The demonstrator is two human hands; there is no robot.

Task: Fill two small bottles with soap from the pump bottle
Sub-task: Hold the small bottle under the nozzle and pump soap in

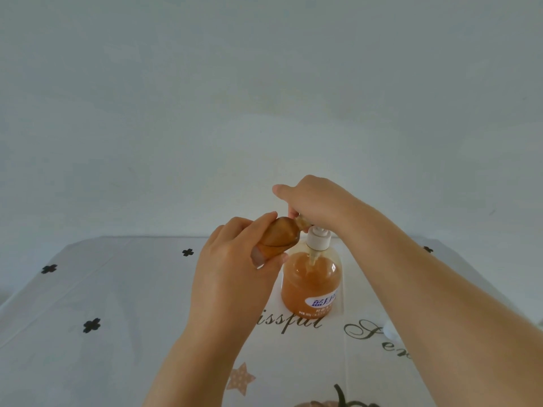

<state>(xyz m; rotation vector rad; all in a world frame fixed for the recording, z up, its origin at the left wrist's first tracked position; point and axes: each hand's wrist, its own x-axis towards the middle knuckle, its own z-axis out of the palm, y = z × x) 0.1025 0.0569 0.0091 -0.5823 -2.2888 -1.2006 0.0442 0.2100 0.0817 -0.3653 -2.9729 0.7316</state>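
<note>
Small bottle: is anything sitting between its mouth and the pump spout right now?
Nothing visible blocks it. The left hand holds the small bottle tilted, its neck up against the top of the pump bottle. The right hand is curled over that top, hiding the spout and the exact meeting point.

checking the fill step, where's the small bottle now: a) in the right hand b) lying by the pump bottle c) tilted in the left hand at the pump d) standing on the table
c: the left hand grips the small bottle tilted, neck by the right hand atop the pump bottle
</note>
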